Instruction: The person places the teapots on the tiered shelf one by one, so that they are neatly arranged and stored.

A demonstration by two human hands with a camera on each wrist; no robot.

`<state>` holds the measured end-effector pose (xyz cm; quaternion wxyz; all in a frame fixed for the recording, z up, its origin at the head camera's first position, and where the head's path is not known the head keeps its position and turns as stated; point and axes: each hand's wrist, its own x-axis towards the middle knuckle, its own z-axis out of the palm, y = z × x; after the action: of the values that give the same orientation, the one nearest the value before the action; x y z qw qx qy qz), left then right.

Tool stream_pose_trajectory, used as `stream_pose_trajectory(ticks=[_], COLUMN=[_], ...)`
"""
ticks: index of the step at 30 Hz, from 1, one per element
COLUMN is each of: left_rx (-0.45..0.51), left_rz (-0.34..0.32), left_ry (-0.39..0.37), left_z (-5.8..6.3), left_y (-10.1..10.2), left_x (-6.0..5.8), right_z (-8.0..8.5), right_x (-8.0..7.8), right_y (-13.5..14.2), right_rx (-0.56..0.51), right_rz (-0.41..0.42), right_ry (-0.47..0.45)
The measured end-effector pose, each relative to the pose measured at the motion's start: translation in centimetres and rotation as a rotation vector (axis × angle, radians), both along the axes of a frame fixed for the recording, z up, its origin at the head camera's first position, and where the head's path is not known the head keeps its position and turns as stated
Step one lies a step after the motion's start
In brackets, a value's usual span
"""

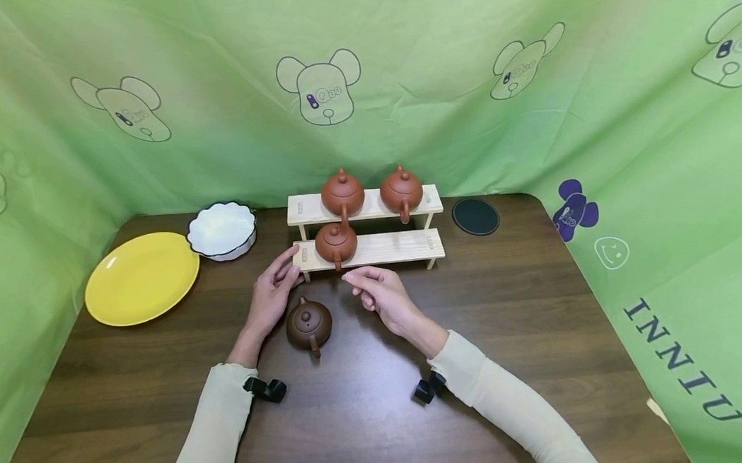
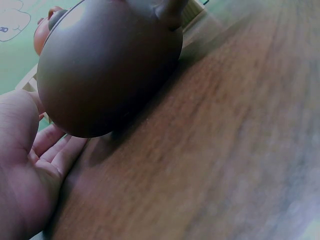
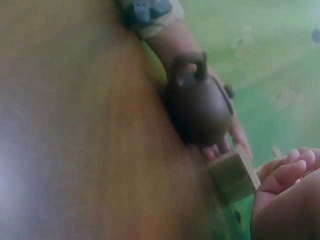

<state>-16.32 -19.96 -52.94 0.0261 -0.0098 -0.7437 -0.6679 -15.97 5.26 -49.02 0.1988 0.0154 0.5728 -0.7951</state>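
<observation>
My left hand (image 1: 271, 294) reaches past a dark brown teapot (image 1: 309, 325), its extended fingers right at the left end of the lower wooden shelf (image 1: 391, 247). The dark teapot stands on the table between my forearms, spout towards me; in the left wrist view its round body (image 2: 110, 65) hides part of the shelf. My right hand (image 1: 384, 298) hovers in front of the shelf, fingers loosely bent, nothing visible in them. Its fingertips are close below the spout of a small reddish-brown teapot (image 1: 335, 243) on the lower shelf's left side.
Two more reddish-brown teapots, one on the left (image 1: 342, 193) and one on the right (image 1: 401, 190), sit on the upper shelf (image 1: 372, 206). A yellow plate (image 1: 141, 279) and a scalloped white bowl (image 1: 222, 231) are at left. A dark round coaster (image 1: 476, 216) lies right of the shelves. Green curtain (image 1: 413, 80) surrounds the table.
</observation>
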Motion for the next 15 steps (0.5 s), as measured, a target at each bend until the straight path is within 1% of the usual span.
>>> stream_pose_trajectory(ticks=[6,11,15], left_rx=[0.007,-0.008,-0.012], left_rz=[0.001,0.01,0.011], left_ry=[0.002,0.003,0.006], left_z=[0.0,-0.1,0.0], left_y=[0.1,0.0,0.0], left_x=[0.0,-0.1,-0.1], right_z=[-0.4,-0.8,-1.0], right_x=[1.6,2.8,3.6], right_y=[-0.3,-0.4,-0.4], right_rx=[-0.009,0.012,0.029], right_rz=[0.047,0.096,0.119], right_ry=[-0.009,-0.018,-0.032])
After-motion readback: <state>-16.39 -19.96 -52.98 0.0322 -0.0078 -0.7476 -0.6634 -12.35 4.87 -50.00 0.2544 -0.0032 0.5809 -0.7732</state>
